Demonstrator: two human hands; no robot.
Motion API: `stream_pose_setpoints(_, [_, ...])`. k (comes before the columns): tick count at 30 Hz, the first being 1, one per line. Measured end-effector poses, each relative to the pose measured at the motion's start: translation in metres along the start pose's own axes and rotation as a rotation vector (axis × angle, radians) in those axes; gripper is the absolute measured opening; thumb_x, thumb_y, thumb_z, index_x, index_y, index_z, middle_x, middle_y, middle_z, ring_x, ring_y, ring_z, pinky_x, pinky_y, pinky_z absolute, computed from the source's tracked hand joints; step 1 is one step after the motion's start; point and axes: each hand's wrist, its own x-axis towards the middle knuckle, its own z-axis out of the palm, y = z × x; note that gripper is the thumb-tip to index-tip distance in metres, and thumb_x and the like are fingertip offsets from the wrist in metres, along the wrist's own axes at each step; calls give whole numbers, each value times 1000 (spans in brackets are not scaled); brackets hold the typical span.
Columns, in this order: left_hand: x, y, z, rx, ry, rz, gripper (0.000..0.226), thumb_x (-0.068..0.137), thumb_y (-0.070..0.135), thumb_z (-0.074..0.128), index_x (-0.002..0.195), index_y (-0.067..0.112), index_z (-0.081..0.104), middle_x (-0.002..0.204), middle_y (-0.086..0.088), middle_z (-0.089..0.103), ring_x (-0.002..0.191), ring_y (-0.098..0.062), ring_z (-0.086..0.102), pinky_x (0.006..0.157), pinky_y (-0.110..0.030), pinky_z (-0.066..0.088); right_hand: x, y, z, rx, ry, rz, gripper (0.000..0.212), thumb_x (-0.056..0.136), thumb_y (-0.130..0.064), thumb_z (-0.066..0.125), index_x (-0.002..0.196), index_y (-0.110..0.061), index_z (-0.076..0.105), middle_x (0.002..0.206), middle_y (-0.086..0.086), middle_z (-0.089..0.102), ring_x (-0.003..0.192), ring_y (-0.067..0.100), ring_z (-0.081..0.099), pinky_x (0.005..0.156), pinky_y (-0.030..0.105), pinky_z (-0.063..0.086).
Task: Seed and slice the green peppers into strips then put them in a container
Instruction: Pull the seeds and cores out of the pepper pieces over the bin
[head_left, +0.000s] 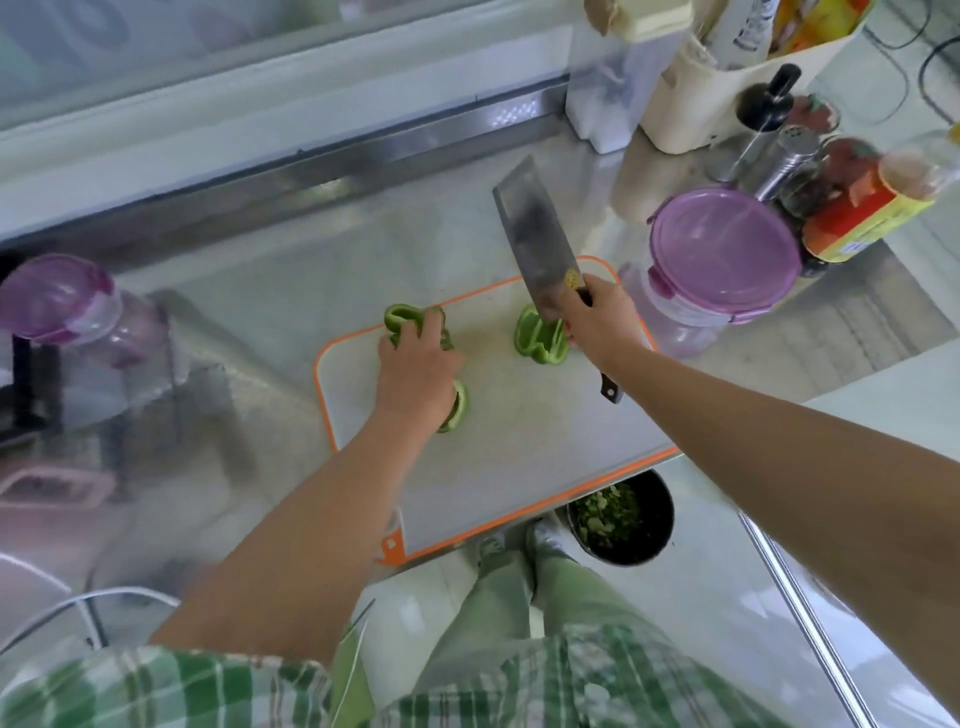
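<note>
your left hand (415, 374) curls over a pepper piece (399, 315). your right hand (597, 322) grips the knife (535, 239). tuck fingertips back, cut thin.

Left forearm (311, 519) reaching forward, left hand (415, 374) lying palm down, fingers curling over pepper piece (399, 318). Right forearm (753, 441) angling in from right, right hand (602, 325) gripping cleaver (535, 239) by handle, knuckles facing up. Both forearms showing bare.
</note>
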Motion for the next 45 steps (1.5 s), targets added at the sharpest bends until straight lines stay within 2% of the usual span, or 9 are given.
stream_pose_setpoints(7, [-20, -22, 4, 43, -47, -51, 29, 80, 38, 63, 106, 25, 66, 122, -8, 44, 118, -30, 39, 93, -39, 31, 8, -9, 9, -45, -96, -24, 24, 89, -25, 48, 84, -6, 62, 76, 21, 66, 67, 37, 64, 63, 47, 53])
stream_pose_setpoints(14, [-10, -6, 5, -8, 22, -96, 55, 68, 68, 58, 96, 21, 64, 130, -10, 43, 125, -34, 34, 112, -47, 21, 15, -5, -7, -24, -108, -39, 22, 88, -21, 47, 80, -2, 55, 62, 10, 54, 54, 22, 52, 54, 37, 45])
stream_pose_setpoints(17, [-3, 11, -8, -87, 219, -114, 54, 72, 60, 43, 90, 13, 61, 118, -15, 52, 109, -36, 47, 95, -46, 37, 22, 1, -16, 8, -102, -47, 26, 80, -29, 46, 77, -4, 52, 64, 9, 51, 56, 23, 50, 61, 49, 51])
stream_pose_setpoints(19, [8, 24, -15, -206, 313, -10, 40, 75, 45, 56, 92, 10, 62, 105, -15, 54, 93, -36, 53, 78, -44, 44, 22, 1, -25, 4, -96, -35, 23, 81, -28, 46, 77, -6, 53, 66, 7, 52, 58, 23, 50, 61, 47, 51])
stream_pose_setpoints(24, [31, 70, -11, -295, -58, 232, 51, 82, 21, 72, 130, 17, 55, 149, -10, 33, 125, -32, 40, 92, -45, 45, 20, 12, -47, 0, -68, -27, 19, 90, -19, 46, 86, -6, 59, 64, 6, 59, 54, 19, 53, 58, 36, 49])
stream_pose_setpoints(28, [28, 80, -8, -197, 8, 121, 23, 88, 6, 60, 110, 8, 58, 128, -14, 43, 114, -33, 46, 86, -43, 46, 20, 25, -55, 88, -76, -4, 21, 93, -18, 46, 73, -17, 54, 61, 3, 58, 52, 19, 54, 59, 37, 52])
stream_pose_setpoints(35, [-4, 29, -7, -24, -19, 3, 29, 81, 25, 66, 104, 8, 60, 117, -15, 50, 114, -33, 46, 84, -41, 42, 21, 27, -45, -38, -87, -74, 26, 93, -22, 46, 68, -15, 45, 74, 5, 47, 61, 15, 45, 56, 28, 35])
stream_pose_setpoints(39, [-10, 29, -8, 48, -23, -59, 48, 79, 45, 65, 112, 11, 57, 119, -13, 48, 114, -31, 43, 87, -37, 37, 23, 28, -39, -112, -65, -118, 20, 91, -26, 49, 85, -10, 60, 105, 4, 50, 99, 24, 47, 84, 37, 42])
stream_pose_setpoints(45, [-2, 64, -9, -87, 232, -13, 58, 66, 47, 77, 103, 7, 58, 106, -14, 52, 96, -33, 51, 80, -40, 45, 17, 32, -38, 1, -180, 83, 26, 92, -19, 49, 67, -14, 44, 61, 1, 41, 58, 16, 40, 51, 28, 30])
